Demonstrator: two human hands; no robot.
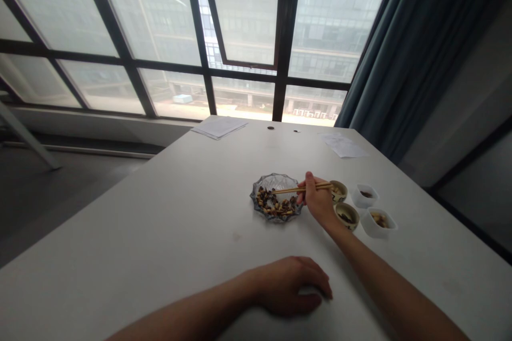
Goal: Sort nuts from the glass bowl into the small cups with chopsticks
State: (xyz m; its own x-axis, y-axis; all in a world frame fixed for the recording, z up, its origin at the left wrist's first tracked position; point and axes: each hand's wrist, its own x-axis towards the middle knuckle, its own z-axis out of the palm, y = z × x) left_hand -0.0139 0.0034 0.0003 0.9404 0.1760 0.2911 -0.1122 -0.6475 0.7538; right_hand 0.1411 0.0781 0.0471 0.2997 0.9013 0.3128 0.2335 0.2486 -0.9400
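Note:
My right hand (318,200) is closed around a pair of wooden chopsticks (286,191). Their tips reach over a clear glass bowl (276,178) with a scalloped rim, at or just above the mixed brown and yellowish pieces (282,206) inside. I cannot tell whether the tips pinch a piece. Right beside this hand are two small patterned bowls, the farther one (339,198) partly covered by it and the nearer one (347,224) holding dark pieces. My left hand (296,285) rests on the table near me, loosely curved, thumb apart from the fingers, holding nothing visible.
Two translucent plastic tubs stand to the right, the farther one (365,202) with dark bits and the nearer one (372,230) with yellowish pieces. Papers lie at the back left (220,128) and back right (346,146) of the white table (180,224). Beyond are windows and a blue curtain (392,64).

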